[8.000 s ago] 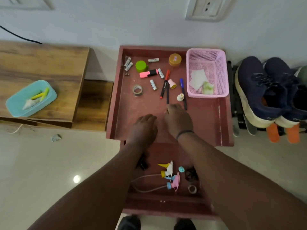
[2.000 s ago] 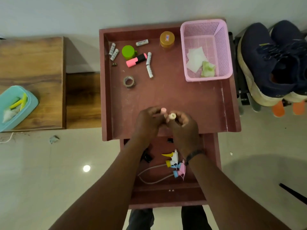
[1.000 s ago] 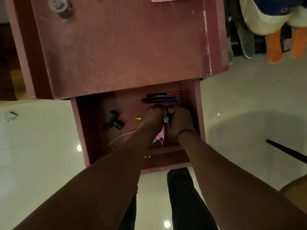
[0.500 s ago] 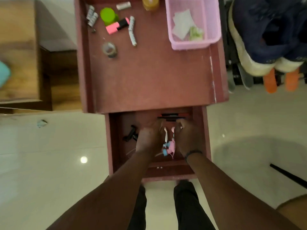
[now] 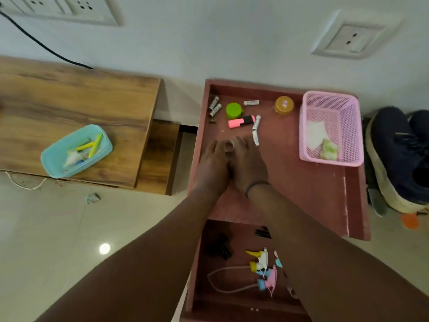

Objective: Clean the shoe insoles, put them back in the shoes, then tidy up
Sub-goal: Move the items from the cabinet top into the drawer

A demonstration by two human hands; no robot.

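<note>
A wooden table (image 5: pixel 69 101) on the left holds a teal tub (image 5: pixel 76 151) with yellow sticks inside. On the red desk top (image 5: pixel 301 187) lie batteries (image 5: pixel 214 106), a green cap (image 5: pixel 233 110), a pink highlighter (image 5: pixel 241 121) and an amber jar (image 5: pixel 284 105). Two wall sockets (image 5: pixel 348 40) sit above.

On the table top (image 5: pixel 301 182), both hands meet at a tape roll (image 5: pixel 229 146); the left hand (image 5: pixel 212 163) lies left of it, the right hand (image 5: pixel 249 163) right. Batteries (image 5: pixel 256 130), a highlighter (image 5: pixel 241 121) and a cap (image 5: pixel 233 110) lie behind; a basket (image 5: pixel 348 126) stands right, shoes (image 5: pixel 399 156) beyond it. An open drawer (image 5: pixel 232 298) below holds spray nozzles (image 5: pixel 264 273)
</note>
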